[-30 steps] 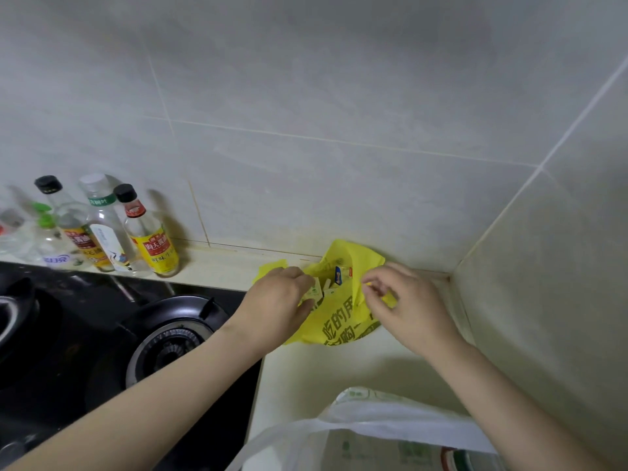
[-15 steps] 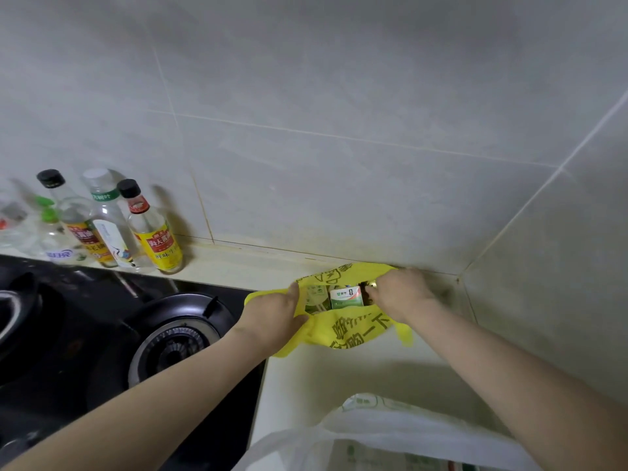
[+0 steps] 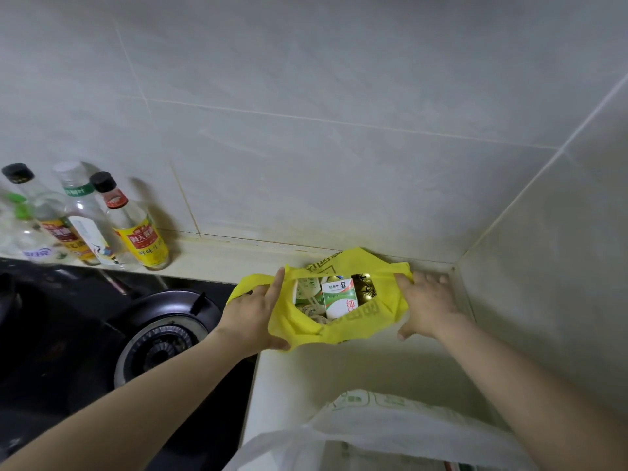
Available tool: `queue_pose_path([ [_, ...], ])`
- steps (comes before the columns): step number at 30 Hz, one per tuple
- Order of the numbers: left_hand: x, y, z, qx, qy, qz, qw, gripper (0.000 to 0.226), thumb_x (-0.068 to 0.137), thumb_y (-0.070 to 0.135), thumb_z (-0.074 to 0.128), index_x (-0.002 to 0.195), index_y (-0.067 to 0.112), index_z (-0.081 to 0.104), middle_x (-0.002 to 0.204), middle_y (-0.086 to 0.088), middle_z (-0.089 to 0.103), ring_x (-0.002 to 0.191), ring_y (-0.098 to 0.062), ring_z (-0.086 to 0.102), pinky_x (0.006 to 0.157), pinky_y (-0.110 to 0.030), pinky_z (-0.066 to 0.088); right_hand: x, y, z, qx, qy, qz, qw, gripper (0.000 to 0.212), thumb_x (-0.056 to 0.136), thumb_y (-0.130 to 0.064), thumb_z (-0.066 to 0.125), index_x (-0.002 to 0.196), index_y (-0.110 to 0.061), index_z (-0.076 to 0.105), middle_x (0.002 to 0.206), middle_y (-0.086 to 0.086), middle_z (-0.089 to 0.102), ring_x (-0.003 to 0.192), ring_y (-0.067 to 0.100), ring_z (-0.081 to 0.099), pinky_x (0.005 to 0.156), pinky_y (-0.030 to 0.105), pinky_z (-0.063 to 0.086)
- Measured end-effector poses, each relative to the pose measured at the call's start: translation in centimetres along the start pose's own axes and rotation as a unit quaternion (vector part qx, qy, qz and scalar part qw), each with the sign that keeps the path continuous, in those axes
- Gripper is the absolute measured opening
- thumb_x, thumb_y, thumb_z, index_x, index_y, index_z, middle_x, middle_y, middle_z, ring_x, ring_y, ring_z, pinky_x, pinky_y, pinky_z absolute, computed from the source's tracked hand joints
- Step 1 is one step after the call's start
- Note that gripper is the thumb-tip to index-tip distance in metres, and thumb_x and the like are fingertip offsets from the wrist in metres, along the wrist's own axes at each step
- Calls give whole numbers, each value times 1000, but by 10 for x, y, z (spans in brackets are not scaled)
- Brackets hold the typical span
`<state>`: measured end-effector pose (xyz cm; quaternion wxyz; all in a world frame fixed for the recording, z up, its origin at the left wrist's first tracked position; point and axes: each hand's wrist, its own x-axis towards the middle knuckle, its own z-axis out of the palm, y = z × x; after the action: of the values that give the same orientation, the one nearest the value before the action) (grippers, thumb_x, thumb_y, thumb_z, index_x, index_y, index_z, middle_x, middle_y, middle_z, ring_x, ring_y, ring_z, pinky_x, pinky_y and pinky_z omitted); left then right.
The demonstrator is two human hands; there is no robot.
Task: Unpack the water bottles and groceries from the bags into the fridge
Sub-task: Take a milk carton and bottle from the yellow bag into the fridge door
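A yellow bag lies on the pale counter in the wall corner, its mouth pulled wide. Inside I see a white-and-green milk carton, a second green carton to its left and a dark gold packet to its right. My left hand grips the bag's left edge, index finger pointing up along the rim. My right hand holds the bag's right edge against the counter. A white plastic bag stands nearer to me at the bottom, with items dimly showing through it.
A black gas hob with a round burner fills the left. Several sauce and oil bottles stand against the tiled back wall. A side wall closes the counter on the right.
Both hands have drawn apart, stretching the yellow bag's mouth open. The cartons inside, hidden a second ago, now show plainly.
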<state>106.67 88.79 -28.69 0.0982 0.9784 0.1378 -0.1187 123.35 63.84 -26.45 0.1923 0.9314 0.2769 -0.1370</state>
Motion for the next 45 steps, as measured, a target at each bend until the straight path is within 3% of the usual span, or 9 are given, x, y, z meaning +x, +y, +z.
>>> queue_pose_path([
  [3, 2, 5, -8, 13, 29, 16, 999, 127, 64, 69, 68, 150, 25, -14, 132, 0, 46, 116, -22, 50, 91, -32, 44, -3, 4, 4, 79, -5, -9, 997, 111, 54, -66, 79, 145, -28, 29, 139, 7, 41, 130, 28, 42, 108, 41, 31],
  [7, -4, 26, -32, 49, 134, 59, 988, 99, 67, 67, 64, 147, 23, 27, 123, 2, 52, 114, -24, 49, 90, -33, 44, -6, 6, -3, 141, 26, -23, 989, 100, 56, -67, 77, 142, -35, 39, 139, 5, 41, 129, 27, 42, 107, 38, 32],
  [12, -4, 39, -49, -26, 239, 149, 959, 48, 69, 47, 60, 108, 18, 65, 90, 1, 61, 84, -25, 58, 66, -33, 52, -15, 9, -16, 185, 30, -33, 982, 89, 60, -55, 81, 139, -35, 46, 131, 1, 43, 127, 22, 41, 104, 31, 34],
  [15, 8, 51, -49, -113, 159, 137, 971, 33, 81, 38, 62, 108, 18, 65, 97, 2, 61, 88, -20, 59, 73, -28, 48, -22, 13, -24, 262, 35, -41, 964, 77, 67, -37, 84, 136, -29, 52, 123, 3, 47, 117, 19, 48, 92, 25, 40],
  [19, 36, 64, -36, -110, 59, 95, 988, 39, 84, 38, 63, 117, 17, 61, 110, 2, 62, 96, -16, 59, 74, -22, 42, -33, 20, -29, 368, 49, -40, 928, 57, 77, -28, 78, 130, -24, 57, 109, 2, 56, 112, 20, 52, 78, 20, 32],
  [25, 75, 79, -23, -84, 4, 49, 995, 41, 80, 47, 65, 103, 14, 58, 104, -3, 60, 92, -23, 56, 72, -33, 47, -51, 25, -27, 439, 90, -34, 893, 50, 77, -28, 78, 124, -24, 61, 100, -5, 58, 81, 9, 53, 74, 24, 40],
  [29, 98, 84, -21, -98, -15, 47, 994, 47, 74, 54, 68, 99, 15, 59, 92, -1, 58, 82, -20, 53, 62, -31, 42, -55, 30, -23, 461, 100, -20, 881, 51, 76, -26, 79, 124, -23, 61, 101, -4, 60, 79, 7, 54, 72, 22, 40],
  [42, 124, 81, -2, -101, -115, 30, 988, 56, 73, 46, 76, 114, 14, 57, 111, -5, 60, 98, -23, 57, 84, -39, 52, -55, 37, -14, 474, 98, 6, 875, 50, 77, -24, 78, 124, -25, 62, 100, -6, 62, 81, 8, 57, 74, 23, 45],
  [45, 122, 84, -1, -99, -113, 30, 988, 53, 74, 42, 76, 114, 12, 59, 106, -5, 62, 92, -23, 58, 75, -35, 52, -57, 36, -16, 479, 102, 10, 872, 50, 76, -23, 79, 123, -25, 62, 99, -6, 62, 81, 8, 57, 76, 25, 47],
])
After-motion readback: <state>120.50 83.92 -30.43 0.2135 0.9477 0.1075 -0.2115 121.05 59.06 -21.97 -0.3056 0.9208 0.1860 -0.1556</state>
